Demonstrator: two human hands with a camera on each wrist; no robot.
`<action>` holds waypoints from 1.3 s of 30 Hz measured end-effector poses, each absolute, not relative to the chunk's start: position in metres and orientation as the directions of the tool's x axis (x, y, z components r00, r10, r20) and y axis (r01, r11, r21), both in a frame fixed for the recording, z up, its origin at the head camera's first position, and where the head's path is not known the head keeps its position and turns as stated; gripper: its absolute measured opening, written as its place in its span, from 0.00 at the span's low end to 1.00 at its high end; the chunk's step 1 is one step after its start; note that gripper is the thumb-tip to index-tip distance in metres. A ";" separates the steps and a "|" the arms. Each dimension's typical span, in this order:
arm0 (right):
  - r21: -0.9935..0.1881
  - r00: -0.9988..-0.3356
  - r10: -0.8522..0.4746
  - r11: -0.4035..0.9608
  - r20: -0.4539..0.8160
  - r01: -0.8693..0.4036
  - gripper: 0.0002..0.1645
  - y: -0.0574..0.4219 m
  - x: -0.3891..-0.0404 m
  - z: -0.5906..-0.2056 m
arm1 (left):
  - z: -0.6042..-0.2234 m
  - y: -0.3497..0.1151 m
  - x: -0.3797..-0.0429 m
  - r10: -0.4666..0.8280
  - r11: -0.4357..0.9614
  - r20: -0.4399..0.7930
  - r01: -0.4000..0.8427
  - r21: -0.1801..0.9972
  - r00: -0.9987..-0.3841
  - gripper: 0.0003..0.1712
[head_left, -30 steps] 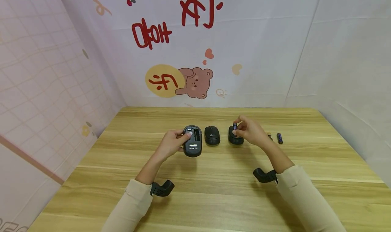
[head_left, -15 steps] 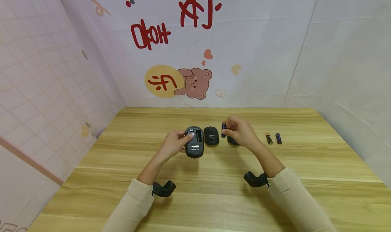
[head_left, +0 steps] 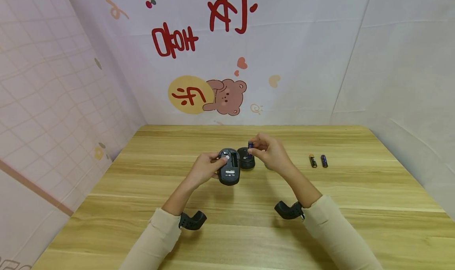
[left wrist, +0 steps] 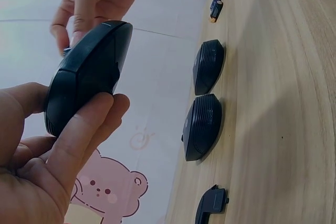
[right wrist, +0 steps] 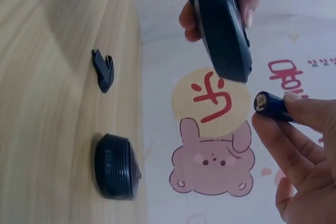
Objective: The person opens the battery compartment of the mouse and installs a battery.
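My left hand (head_left: 203, 170) holds a black wireless mouse (head_left: 230, 175) with its underside turned up, thumb on the base. A long battery slot in that base lies uncovered. Just right of the mouse, my right hand (head_left: 273, 153) pinches a dark blue battery (head_left: 250, 145) between thumb and fingers. In the right wrist view, the battery (right wrist: 272, 107) is apart from the held mouse (right wrist: 223, 32), and one metal end shows. Lying on the table, a black battery cover (right wrist: 103, 71) appears in the wrist views; in the head view it is hidden.
Behind the hands, one black mouse (head_left: 247, 164) stands on the wooden table (head_left: 227, 234). Another mouse (left wrist: 209, 66), mostly covered by my right hand in the head view, is beside it. Farther right lie a black-and-gold battery (head_left: 313, 161) and a blue battery (head_left: 324, 161).
My right hand has moved left with the battery, from over the right mouse to near the held mouse. My left hand has shifted slightly right and toward me with its mouse.
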State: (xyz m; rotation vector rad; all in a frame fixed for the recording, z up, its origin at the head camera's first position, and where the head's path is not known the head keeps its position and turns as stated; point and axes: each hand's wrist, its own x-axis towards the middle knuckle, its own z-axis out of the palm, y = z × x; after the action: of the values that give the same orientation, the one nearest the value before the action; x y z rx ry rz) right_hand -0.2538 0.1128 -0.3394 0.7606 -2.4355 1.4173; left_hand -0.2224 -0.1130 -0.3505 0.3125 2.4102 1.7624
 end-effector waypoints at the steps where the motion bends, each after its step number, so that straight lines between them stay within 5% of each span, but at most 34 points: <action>1: -0.742 -0.839 -0.324 0.397 0.437 -0.540 0.10 0.111 -0.253 -0.339 | -0.351 -0.113 -0.222 0.253 0.294 0.014 0.090 0.951 -0.967 0.21; 25: -0.628 -0.731 -0.326 0.373 0.600 -0.683 0.06 0.083 -0.244 -0.334 | -0.356 -0.109 -0.223 0.313 0.296 0.011 0.109 0.949 -0.950 0.22; 39: -0.608 -0.747 -0.335 0.436 0.575 -0.664 0.06 0.082 -0.245 -0.340 | -0.355 -0.107 -0.224 0.307 0.307 0.021 0.120 0.944 -0.951 0.23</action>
State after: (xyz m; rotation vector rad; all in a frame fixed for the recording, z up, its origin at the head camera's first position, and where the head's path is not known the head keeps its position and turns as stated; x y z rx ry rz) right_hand -0.2449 0.0823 -0.3398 0.8506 -2.3246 1.2288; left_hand -0.2236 -0.1073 -0.3546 0.3967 2.4032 1.7138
